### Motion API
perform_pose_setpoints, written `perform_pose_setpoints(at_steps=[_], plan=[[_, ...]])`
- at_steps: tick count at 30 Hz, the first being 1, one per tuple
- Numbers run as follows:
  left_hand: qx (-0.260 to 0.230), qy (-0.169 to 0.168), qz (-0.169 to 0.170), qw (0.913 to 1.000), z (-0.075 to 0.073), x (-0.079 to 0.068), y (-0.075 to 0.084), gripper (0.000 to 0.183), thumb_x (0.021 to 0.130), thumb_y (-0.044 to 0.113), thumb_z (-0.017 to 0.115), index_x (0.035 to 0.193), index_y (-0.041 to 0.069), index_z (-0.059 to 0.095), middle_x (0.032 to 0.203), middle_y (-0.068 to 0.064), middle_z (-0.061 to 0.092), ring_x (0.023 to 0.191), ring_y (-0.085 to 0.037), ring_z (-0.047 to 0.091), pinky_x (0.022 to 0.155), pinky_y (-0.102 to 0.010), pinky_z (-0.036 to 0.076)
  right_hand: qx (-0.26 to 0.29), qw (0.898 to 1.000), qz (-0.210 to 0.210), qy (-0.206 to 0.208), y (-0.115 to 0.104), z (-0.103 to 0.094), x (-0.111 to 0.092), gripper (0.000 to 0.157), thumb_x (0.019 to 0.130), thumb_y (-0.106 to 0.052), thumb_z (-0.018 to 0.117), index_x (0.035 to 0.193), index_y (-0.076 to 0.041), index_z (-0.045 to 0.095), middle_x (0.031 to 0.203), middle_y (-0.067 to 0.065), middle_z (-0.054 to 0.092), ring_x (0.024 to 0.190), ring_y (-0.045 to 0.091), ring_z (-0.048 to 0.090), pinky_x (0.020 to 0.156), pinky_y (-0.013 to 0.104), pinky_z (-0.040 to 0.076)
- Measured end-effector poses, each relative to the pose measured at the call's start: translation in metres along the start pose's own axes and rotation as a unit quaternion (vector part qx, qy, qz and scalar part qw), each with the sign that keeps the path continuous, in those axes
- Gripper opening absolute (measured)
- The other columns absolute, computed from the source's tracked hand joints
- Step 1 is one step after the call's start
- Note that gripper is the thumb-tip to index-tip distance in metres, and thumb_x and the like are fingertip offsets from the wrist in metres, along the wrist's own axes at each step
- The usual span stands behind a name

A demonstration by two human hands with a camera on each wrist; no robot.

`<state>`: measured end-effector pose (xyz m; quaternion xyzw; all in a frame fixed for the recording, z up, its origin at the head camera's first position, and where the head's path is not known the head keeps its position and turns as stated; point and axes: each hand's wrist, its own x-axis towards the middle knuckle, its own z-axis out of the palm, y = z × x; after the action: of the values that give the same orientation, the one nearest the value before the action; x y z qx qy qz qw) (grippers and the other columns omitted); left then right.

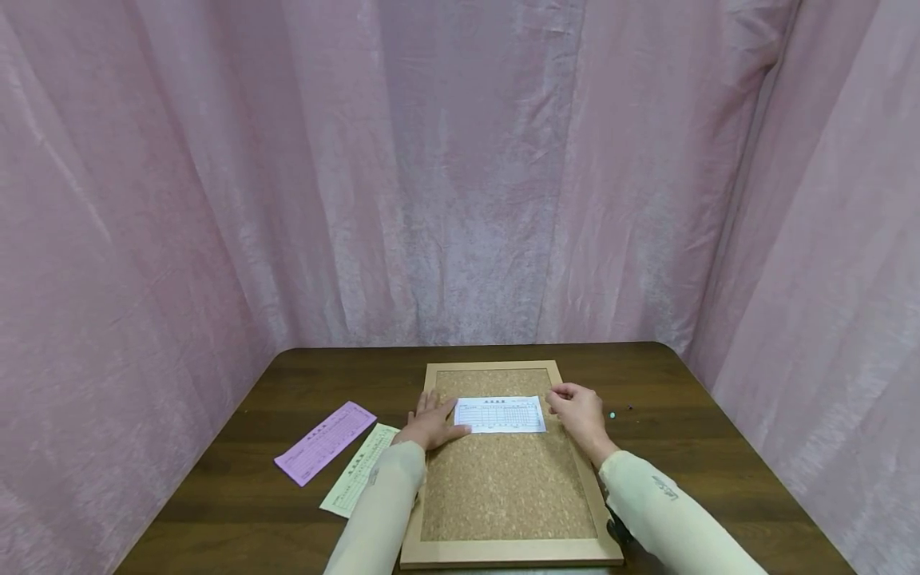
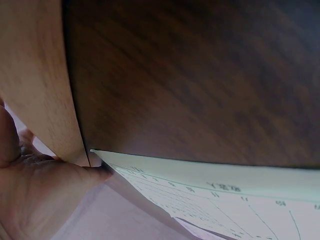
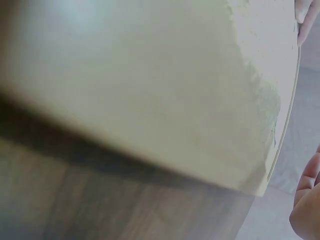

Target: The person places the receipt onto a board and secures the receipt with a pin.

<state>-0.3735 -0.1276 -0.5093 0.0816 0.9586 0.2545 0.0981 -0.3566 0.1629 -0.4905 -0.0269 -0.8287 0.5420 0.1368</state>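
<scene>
White printed form (image 1: 499, 415) lies on far half of corkboard (image 1: 510, 495). Left hand (image 1: 431, 425), fingers spread, rests at corkboard's left side; right hand (image 1: 580, 414) at its right side, fingers bent, can't tell if grasping.

Your head camera looks forward and down across the counter (image 1: 693, 455); your two wrist cameras, much nearer, share the board frame (image 1: 510, 551).

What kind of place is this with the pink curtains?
Maybe a small curtained-off work booth: pink velvety curtains hang behind and beside a dark wooden table, where a framed corkboard lies with a white printed form on it.
</scene>
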Motion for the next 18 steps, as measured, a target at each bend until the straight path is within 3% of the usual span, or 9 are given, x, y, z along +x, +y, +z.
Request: perform_pose_setpoints(at_steps=[9, 18], plan=[[-0.001, -0.003, -0.002, 1.0, -0.002, -0.002, 0.002, 0.079, 0.091, 0.052, 0.067, 0.155, 0.017, 0.037, 0.165, -0.018, 0.006, 0.15, -0.039, -0.003, 0.114, -0.065, 0.01, -0.021, 1.0, -0.01, -0.015, -0.009, 0.012, 0.004, 0.015, 0.088, -0.014, 0.067, 0.093, -0.002, 0.075, 0.079, 0.003, 0.072, 0.064, 0.012, 0.066, 0.057, 0.022, 0.049], [0.006, -0.006, 0.0, 1.0, -0.003, -0.004, 0.004, 0.078, 0.092, 0.052, 0.065, 0.155, 0.017, 0.036, 0.165, -0.018, 0.005, 0.15, -0.039, -0.003, 0.115, -0.064, 0.01, -0.033, 0.999, -0.022, -0.012, -0.015, 0.023, 0.009, 0.017, 0.086, -0.015, 0.067, 0.093, -0.002, 0.076, 0.077, 0.009, 0.073, 0.063, 0.013, 0.067, 0.06, 0.023, 0.047]])
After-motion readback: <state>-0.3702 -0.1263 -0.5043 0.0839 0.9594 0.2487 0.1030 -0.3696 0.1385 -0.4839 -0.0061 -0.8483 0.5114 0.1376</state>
